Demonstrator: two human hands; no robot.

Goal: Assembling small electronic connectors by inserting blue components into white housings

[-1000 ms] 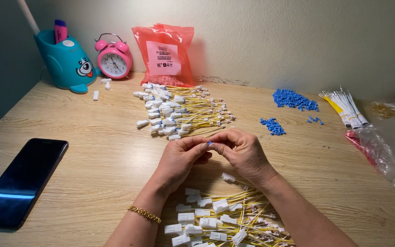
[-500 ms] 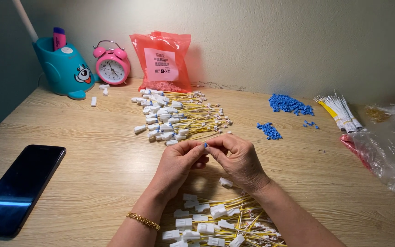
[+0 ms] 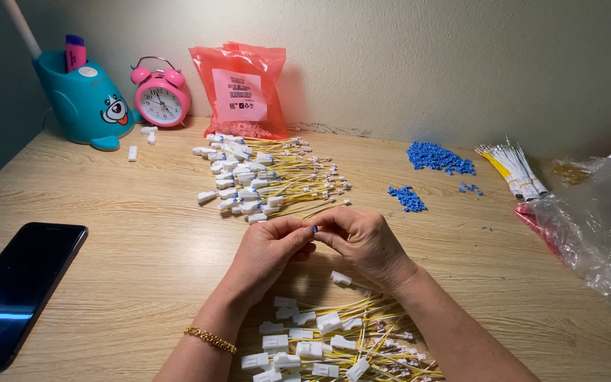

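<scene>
— Where do we stand at the worktop [image 3: 143, 276]?

— Mid-assembly, by our reading: our left hand [image 3: 266, 251] and right hand [image 3: 365, 240] meet fingertip to fingertip over the wood, pinching a small blue piece [image 3: 314, 228] between them. Both hands are curled nearly closed. We cannot tell whether a wire runs into the pinch.

— And the stock?

— A pile of yellow wires [image 3: 334, 343] with white plugs lies just under our wrists; a second pile [image 3: 266, 180] sits beyond the hands, loose blue pieces [image 3: 438, 157] farther right.

— What does the next move call for?

— A steady, fine push, we judge; the piece is tiny and would slip easily.
</scene>
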